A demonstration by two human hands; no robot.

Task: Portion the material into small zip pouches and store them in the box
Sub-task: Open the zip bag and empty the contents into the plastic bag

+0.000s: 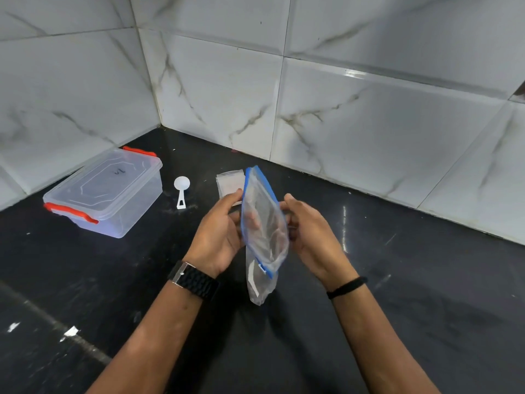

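Black counter [397,280] meets marbled wall tiles. Portioning looks barely begun: both hands, left hand [218,231] and right hand [309,234], grip a blue-zipped bag [264,228] in midair. Behind the bag lies a stack of small pouches [228,183] (seemingly unfilled). Left of it sit a white scoop [181,191] and, farther left, the lidded box [108,191].

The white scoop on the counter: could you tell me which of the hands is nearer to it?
Left. The left hand is just right of the scoop; the right hand is farther right, beyond the bag both hold.
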